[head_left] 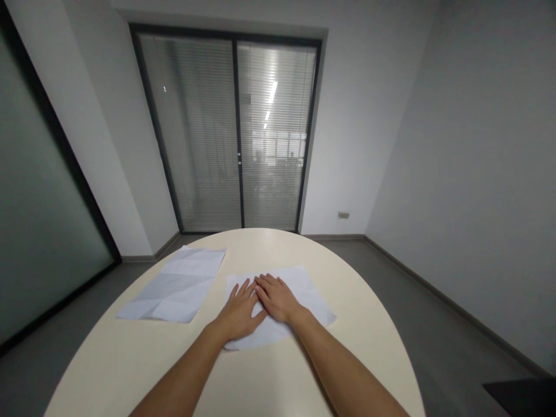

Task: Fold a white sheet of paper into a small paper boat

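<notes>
A white sheet of paper (pixel 310 298) lies on the round cream table (pixel 256 382) in front of me, its lower left corner slightly curled. My left hand (pixel 240 313) rests palm down on its left part, fingers spread. Close beside it, my right hand (pixel 275 296) also lies flat on the sheet, its fingertips meeting or overlapping the left fingers. Neither hand grips anything. Much of the sheet's middle is hidden under both hands. To the left lies a second white sheet (pixel 178 286), with fold creases across it, apart from my hands.
Beyond the table stand glass panels with blinds (pixel 200 139) in a dark frame. A frosted glass panel (pixel 39 214) is at the left. White walls meet the grey floor (pixel 417 318) on the right. A dark flat object (pixel 525 397) sits at the lower right edge.
</notes>
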A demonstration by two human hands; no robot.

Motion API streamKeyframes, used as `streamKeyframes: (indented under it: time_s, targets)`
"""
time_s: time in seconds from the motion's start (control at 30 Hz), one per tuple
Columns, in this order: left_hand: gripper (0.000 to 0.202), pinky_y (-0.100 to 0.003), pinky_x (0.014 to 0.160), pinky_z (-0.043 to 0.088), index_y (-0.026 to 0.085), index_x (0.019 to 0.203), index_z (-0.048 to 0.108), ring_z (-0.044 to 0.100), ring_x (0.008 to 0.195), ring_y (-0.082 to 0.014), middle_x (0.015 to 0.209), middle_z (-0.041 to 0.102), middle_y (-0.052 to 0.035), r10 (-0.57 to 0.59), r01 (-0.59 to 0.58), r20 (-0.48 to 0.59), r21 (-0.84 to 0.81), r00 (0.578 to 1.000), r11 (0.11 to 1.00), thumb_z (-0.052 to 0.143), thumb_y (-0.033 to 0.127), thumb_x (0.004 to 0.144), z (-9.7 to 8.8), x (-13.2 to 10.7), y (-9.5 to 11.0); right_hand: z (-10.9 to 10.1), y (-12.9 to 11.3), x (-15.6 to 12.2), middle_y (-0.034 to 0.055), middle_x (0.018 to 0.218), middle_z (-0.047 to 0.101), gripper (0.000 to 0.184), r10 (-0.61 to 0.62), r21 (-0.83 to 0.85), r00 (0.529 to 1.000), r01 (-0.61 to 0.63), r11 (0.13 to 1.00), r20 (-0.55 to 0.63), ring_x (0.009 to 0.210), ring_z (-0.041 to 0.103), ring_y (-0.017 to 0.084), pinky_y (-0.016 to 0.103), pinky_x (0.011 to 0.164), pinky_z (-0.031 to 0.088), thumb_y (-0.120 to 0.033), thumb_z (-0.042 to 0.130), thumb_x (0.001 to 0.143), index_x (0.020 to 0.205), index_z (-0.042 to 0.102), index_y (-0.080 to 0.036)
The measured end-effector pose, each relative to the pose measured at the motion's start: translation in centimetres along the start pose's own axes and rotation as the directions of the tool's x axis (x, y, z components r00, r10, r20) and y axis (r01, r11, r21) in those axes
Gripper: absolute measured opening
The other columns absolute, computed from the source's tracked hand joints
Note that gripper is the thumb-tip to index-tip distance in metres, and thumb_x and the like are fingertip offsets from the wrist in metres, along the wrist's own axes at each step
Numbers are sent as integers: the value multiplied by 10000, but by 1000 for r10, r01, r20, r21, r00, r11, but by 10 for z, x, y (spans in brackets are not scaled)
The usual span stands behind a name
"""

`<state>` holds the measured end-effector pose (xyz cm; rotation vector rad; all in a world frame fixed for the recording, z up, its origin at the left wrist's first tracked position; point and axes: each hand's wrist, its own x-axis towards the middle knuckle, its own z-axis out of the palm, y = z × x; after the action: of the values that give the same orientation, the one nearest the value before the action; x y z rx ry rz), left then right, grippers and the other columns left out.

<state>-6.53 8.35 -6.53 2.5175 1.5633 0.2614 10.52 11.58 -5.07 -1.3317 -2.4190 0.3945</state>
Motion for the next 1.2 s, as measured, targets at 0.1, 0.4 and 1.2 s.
streamKeyframes:
  time_s: [0.1, 0.4, 1.2]
  targets:
    - [640, -549, 1214, 133, 280, 1542, 309, 107, 1522, -313, 1646, 199, -58, -17, 17, 12, -3, 1000, 1000, 376, 559, 970, -1, 0, -2, -3, 26, 1, 90, 1607, 304, 611, 145, -59, 989, -143, 988, 35, 1499, 205, 287, 485, 1197, 155, -527, 219, 1027, 1507, 406, -199]
    - [618, -579, 1200, 132, 321, 1524, 354, 139, 1508, -366, 1637, 232, -52, -146, 148, -61, 33, 987, 988, 396, 569, 960, 3, 1, 1, -18, 61, 0, 201, 1587, 301, 625, 407, -202, 877, -461, 864, -256, 1496, 189, 328, 512, 1200, 101, -416, 354, 995, 1490, 388, -37]
    - [542, -629, 1068, 334, 148, 1403, 523, 351, 1415, -393, 1544, 416, -157, -562, 623, -315, 135, 764, 771, 337, 413, 968, 1, 9, -50, 8, 21, -1, 129, 1623, 245, 768, 186, -94, 982, -184, 978, 16, 1507, 148, 339, 513, 1196, 112, -635, 449, 911, 1532, 361, -192]
